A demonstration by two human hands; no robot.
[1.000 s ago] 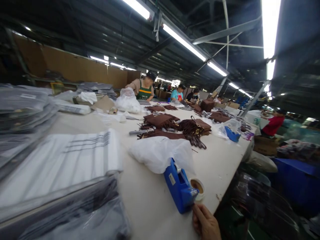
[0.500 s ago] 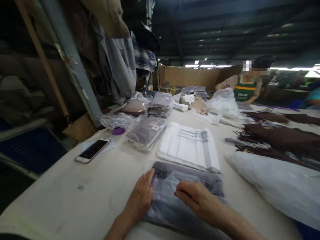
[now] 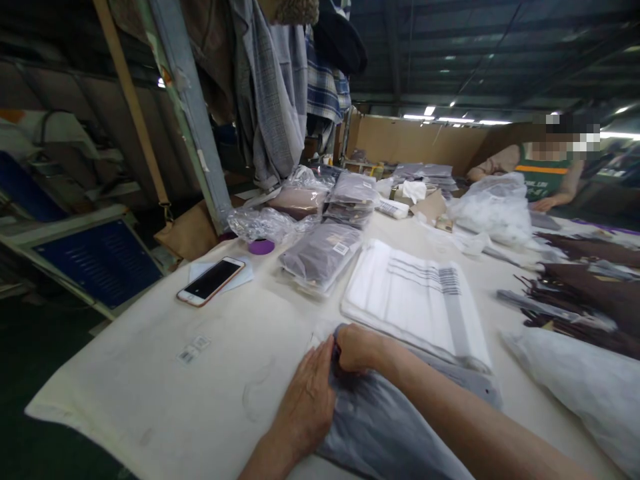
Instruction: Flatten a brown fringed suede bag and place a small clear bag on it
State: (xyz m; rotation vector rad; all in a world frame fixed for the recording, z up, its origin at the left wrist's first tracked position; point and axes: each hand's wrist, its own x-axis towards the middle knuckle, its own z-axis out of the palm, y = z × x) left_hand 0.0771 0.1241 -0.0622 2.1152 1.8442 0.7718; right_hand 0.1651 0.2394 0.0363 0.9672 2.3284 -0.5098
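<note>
A grey folded cloth in a clear plastic bag (image 3: pixel 380 423) lies on the table in front of me. My left hand (image 3: pixel 307 397) rests along the bag's left edge with its fingers stretched out. At the far left corner my right hand (image 3: pixel 357 348) is closed on the bag, its knuckles up and its fingertips hidden. The right forearm crosses over the bag and covers part of it. Just beyond lies a folded white cloth with grey stripes (image 3: pixel 415 293).
Bagged grey cloths (image 3: pixel 323 257) lie in piles beyond my hands. A phone (image 3: pixel 211 281) and barcode stickers (image 3: pixel 194 350) are at left on the table (image 3: pixel 125 380). Dark brown fringed cloths (image 3: pixel 595 287) and a white plastic bundle (image 3: pixel 575 380) are at right. A co-worker (image 3: pixel 545 173) stands across the table.
My right hand has moved from the middle of the bag to its far left corner, beside my left hand. The view has swung left.
</note>
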